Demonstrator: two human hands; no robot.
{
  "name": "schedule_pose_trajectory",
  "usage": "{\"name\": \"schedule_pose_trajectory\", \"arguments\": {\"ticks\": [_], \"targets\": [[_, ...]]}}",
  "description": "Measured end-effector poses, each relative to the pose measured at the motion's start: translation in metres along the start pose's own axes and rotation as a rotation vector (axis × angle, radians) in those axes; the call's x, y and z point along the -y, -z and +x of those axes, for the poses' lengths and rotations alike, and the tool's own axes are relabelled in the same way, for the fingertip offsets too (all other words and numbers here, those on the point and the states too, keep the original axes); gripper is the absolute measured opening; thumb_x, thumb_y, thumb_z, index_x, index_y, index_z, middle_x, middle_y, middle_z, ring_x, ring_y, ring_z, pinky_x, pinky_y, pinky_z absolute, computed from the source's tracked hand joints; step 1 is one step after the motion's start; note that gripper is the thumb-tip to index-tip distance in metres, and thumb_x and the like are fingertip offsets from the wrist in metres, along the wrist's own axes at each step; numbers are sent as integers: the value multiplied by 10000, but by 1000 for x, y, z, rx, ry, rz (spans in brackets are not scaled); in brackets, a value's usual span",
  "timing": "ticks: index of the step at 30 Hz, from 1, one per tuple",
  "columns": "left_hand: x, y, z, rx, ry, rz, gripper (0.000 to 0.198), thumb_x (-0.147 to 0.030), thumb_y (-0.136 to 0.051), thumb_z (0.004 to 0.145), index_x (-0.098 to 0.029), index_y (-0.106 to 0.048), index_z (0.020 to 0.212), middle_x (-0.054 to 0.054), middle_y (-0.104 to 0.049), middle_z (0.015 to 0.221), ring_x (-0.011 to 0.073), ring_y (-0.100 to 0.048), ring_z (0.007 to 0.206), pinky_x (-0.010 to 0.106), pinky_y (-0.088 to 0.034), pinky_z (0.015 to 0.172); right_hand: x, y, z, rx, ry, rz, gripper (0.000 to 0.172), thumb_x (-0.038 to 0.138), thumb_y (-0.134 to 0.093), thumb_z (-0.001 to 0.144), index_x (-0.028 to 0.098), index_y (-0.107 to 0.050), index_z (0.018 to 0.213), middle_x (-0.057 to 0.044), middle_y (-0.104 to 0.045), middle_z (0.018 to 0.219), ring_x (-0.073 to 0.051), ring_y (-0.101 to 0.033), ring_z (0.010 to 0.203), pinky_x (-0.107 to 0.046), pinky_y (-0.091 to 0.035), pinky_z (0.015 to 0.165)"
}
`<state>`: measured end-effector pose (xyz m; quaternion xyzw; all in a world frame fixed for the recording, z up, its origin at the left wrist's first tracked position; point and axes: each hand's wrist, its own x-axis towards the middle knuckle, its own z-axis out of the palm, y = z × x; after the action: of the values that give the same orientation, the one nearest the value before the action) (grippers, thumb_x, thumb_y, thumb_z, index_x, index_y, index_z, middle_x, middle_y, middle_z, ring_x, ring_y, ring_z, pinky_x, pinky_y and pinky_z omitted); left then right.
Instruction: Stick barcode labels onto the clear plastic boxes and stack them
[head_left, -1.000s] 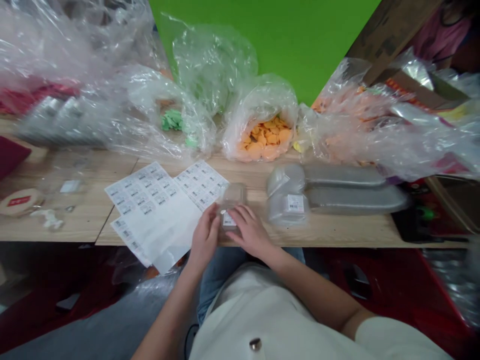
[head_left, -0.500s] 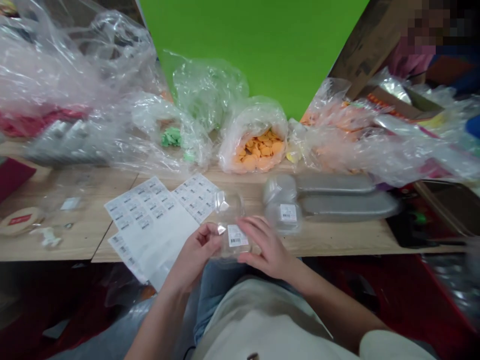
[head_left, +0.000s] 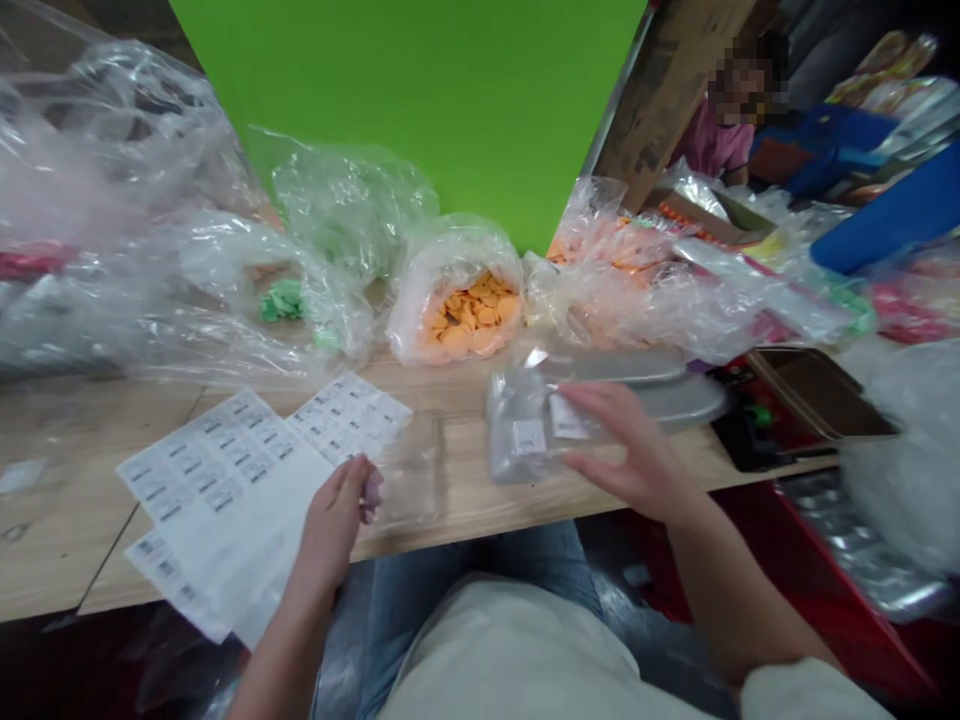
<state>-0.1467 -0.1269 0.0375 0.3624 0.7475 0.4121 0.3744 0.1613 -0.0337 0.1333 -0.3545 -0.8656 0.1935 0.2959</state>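
At the front of the table, my left hand has its fingers curled at the left edge of an unlabelled clear plastic box, seemingly gripping it; the box is blurred. My right hand is around a clear plastic box with a white label, thumb on the near side and fingers on the far side. That box sits against another labelled clear box. Sheets of barcode labels lie overlapping beside my left hand, one corner hanging over the table edge.
Long stacks of nested clear boxes lie behind my right hand. Bags of orange discs and green pieces line the back, before a green panel. A brown tray stands right. Another person is at back right.
My hands have parted. The right hand has carried the labelled box rightward to the other labelled box; the left is now at an unlabelled box. The view has turned right.
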Motion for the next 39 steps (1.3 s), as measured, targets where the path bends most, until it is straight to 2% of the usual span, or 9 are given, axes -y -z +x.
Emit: {"name": "schedule_pose_trajectory", "arguments": {"ticks": [4, 9, 12, 15, 20, 26, 31, 35, 39], "targets": [[11, -25, 11, -14, -59, 443, 421, -485, -295, 860, -202, -543, 670, 22, -559, 603, 190, -541, 612, 284, -358, 579, -19, -30, -4, 242, 16, -299, 509, 332, -562, 800, 188, -447, 1274, -135, -511, 1246, -273, -476, 1141, -477, -402, 948], [19, -28, 6, -200, -102, 652, 377, -493, -385, 833, -190, -522, 1010, 35, -585, 730, 216, -555, 672, 296, -358, 571, 7, -51, -5, 83, 75, -365, 559, 356, -579, 790, 146, -430, 1286, -180, -395, 1342, -309, -377, 1235, -501, -350, 998], [37, -2, 0, -373, -133, 598, 347, -424, -414, 838, -171, -498, 1060, 51, -578, 828, 194, -548, 715, 298, -407, 643, 54, -107, 1, 263, 341, -152, 456, 282, -512, 836, 148, -447, 1267, -128, -484, 1289, -248, -392, 1234, -414, -341, 1037], [64, 41, -14, -619, -96, 622, 300, -388, -435, 825, -155, -540, 981, 72, -569, 860, 194, -527, 721, 322, -427, 714, 100, -199, 3, 391, 571, -64, 427, 281, -467, 863, 82, -462, 1240, -156, -452, 1332, -264, -358, 1266, -405, -339, 1034], [96, 111, -39, -758, 178, 604, 411, -493, -478, 763, -141, -555, 959, 98, -593, 837, 268, -553, 839, 383, -431, 759, 118, -301, 5, 371, 530, -181, 313, 158, -400, 892, 60, -497, 1173, -195, -519, 1255, -275, -455, 1182, -437, -414, 917], [100, 150, -42, -275, 552, 7, 628, -686, -314, 748, -144, -617, 845, 103, -652, 701, 260, -615, 650, 366, -456, 604, 125, -276, -10, 270, 562, -3, 317, 147, -387, 899, 100, -482, 1198, -136, -571, 1182, -234, -493, 1094, -361, -446, 823], [79, 150, -40, 13, 473, -290, 468, -454, -692, 626, -122, -634, 951, 113, -699, 777, 230, -632, 641, 328, -494, 597, 140, -256, -11, 434, 589, 261, 349, 362, -486, 866, 130, -533, 1122, -100, -611, 1059, -205, -534, 981, -327, -458, 813], [57, 136, -44, 101, 363, -290, 435, -427, -659, 682, -144, -638, 1013, 113, -698, 933, 252, -644, 794, 354, -513, 702, 137, -262, 26, 284, 335, 302, 309, 338, -456, 884, 159, -552, 1117, -91, -606, 1019, -195, -530, 962, -331, -444, 854], [38, 126, -44, 156, 179, -114, 366, -465, -573, 733, -194, -675, 958, 75, -689, 991, 276, -597, 973, 406, -439, 903, 124, -272, 51, 275, 363, 253, 249, 285, -436, 897, 152, -614, 1010, -92, -630, 937, -194, -551, 904, -330, -450, 823]]}}
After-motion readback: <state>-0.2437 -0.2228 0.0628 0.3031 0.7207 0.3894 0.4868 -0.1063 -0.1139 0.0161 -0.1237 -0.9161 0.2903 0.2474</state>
